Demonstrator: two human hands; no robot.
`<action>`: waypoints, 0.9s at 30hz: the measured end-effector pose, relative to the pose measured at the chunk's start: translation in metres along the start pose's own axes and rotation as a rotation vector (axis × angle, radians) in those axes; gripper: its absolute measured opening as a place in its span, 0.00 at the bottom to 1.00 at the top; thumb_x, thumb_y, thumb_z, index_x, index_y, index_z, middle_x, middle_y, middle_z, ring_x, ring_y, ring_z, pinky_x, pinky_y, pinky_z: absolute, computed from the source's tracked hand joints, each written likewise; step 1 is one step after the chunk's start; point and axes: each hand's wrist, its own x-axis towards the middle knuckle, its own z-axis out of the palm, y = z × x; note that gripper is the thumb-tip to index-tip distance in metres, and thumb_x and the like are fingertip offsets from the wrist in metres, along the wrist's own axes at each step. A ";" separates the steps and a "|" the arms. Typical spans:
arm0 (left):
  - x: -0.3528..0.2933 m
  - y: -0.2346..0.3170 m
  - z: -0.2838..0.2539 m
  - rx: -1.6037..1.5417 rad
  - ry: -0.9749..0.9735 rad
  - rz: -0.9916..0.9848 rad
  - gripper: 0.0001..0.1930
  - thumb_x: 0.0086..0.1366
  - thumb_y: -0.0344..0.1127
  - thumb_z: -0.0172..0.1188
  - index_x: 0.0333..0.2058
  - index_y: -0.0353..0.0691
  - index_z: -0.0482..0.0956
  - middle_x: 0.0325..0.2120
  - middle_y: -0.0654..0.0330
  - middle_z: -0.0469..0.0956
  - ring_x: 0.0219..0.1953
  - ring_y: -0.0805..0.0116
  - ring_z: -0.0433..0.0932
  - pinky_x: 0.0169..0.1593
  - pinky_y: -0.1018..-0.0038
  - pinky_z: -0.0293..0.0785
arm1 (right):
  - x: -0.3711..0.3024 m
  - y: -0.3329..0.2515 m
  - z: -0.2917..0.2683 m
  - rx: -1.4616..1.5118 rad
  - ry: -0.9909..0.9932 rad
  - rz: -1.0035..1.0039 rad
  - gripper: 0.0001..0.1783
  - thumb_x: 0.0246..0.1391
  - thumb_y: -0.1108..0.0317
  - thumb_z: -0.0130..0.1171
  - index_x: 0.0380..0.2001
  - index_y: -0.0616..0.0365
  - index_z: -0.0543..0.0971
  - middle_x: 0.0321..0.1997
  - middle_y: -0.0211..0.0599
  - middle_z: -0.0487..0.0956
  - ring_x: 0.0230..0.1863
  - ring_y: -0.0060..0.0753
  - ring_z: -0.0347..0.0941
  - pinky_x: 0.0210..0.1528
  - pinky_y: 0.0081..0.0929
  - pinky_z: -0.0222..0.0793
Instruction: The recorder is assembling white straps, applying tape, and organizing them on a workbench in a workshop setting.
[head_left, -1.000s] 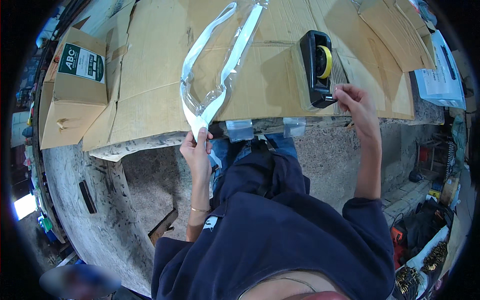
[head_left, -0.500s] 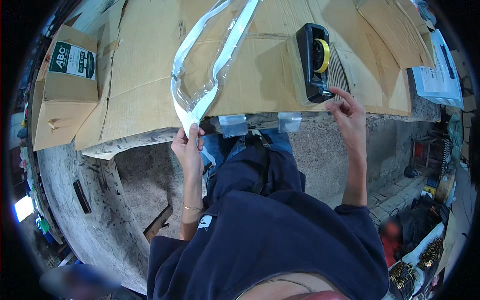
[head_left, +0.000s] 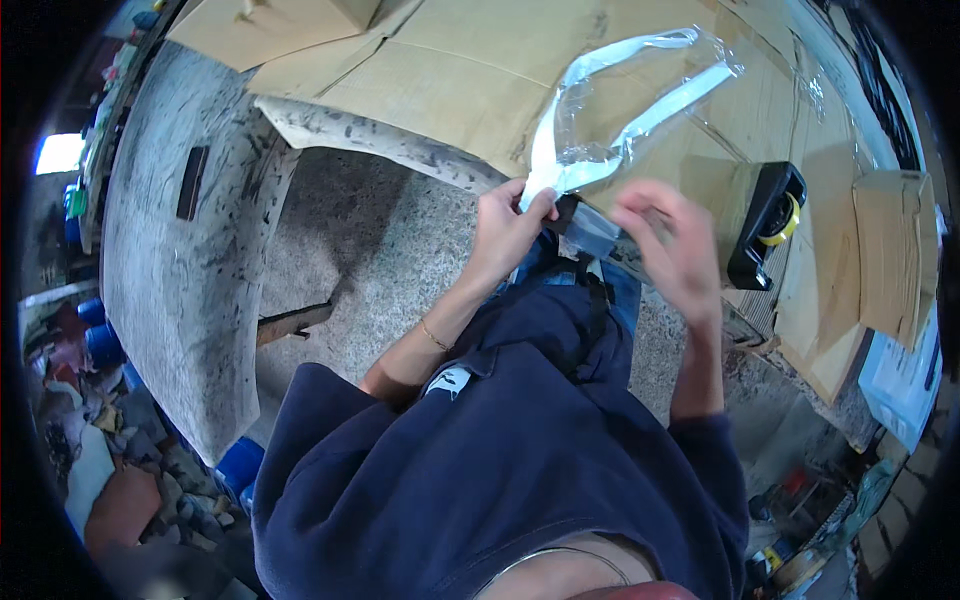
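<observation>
My left hand [head_left: 505, 235] pinches the near end of a long white band [head_left: 545, 145] between thumb and fingers. The band loops away over the cardboard-covered table, with clear plastic film along it. Just right of the held end, my right hand [head_left: 680, 250] hovers with its fingers curled together and slightly blurred. Whatever is between those fingertips is too small to make out. A black tape dispenser [head_left: 748, 245] with a yellow-rimmed roll [head_left: 785, 222] stands beyond the right hand. Below the band, a small clear plastic piece [head_left: 590, 232] hangs at the table's front edge.
Flat cardboard [head_left: 450, 80] covers the table. A cardboard box [head_left: 290, 25] stands at the far left, folded cardboard [head_left: 890, 250] at the right, by a pale blue sheet [head_left: 900, 375]. On the worn grey surface [head_left: 170, 300] at left lies a dark bar [head_left: 192, 183].
The view has swung toward the left. My right hand has left the dispenser's cutting edge and come over beside the band. My left hand keeps its pinch on the band's end.
</observation>
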 end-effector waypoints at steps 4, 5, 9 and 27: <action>-0.004 0.001 0.006 -0.030 0.030 0.014 0.09 0.61 0.31 0.58 0.31 0.29 0.79 0.21 0.64 0.78 0.22 0.82 0.70 0.26 0.80 0.65 | 0.043 0.020 0.022 0.084 -0.258 0.035 0.06 0.53 0.75 0.55 0.35 0.64 0.75 0.28 0.40 0.78 0.30 0.30 0.75 0.36 0.25 0.69; -0.005 0.003 0.008 -0.018 0.041 0.021 0.08 0.61 0.31 0.58 0.31 0.29 0.79 0.21 0.63 0.78 0.22 0.81 0.72 0.27 0.80 0.67 | 0.047 0.022 0.023 0.022 -0.292 0.019 0.06 0.53 0.75 0.55 0.34 0.64 0.74 0.28 0.42 0.78 0.30 0.33 0.75 0.35 0.27 0.69; -0.005 0.008 0.009 0.021 0.038 0.033 0.08 0.61 0.29 0.58 0.32 0.27 0.79 0.21 0.61 0.79 0.23 0.78 0.74 0.28 0.79 0.69 | 0.057 0.017 0.024 -0.131 -0.350 -0.018 0.04 0.51 0.76 0.53 0.32 0.64 0.73 0.27 0.47 0.77 0.31 0.43 0.76 0.34 0.31 0.68; -0.007 0.009 0.004 0.128 0.060 0.042 0.09 0.59 0.31 0.59 0.30 0.28 0.79 0.19 0.59 0.79 0.21 0.78 0.74 0.26 0.76 0.68 | 0.056 0.017 0.029 -0.050 -0.389 0.048 0.08 0.51 0.76 0.54 0.37 0.64 0.75 0.29 0.49 0.78 0.33 0.46 0.76 0.35 0.32 0.69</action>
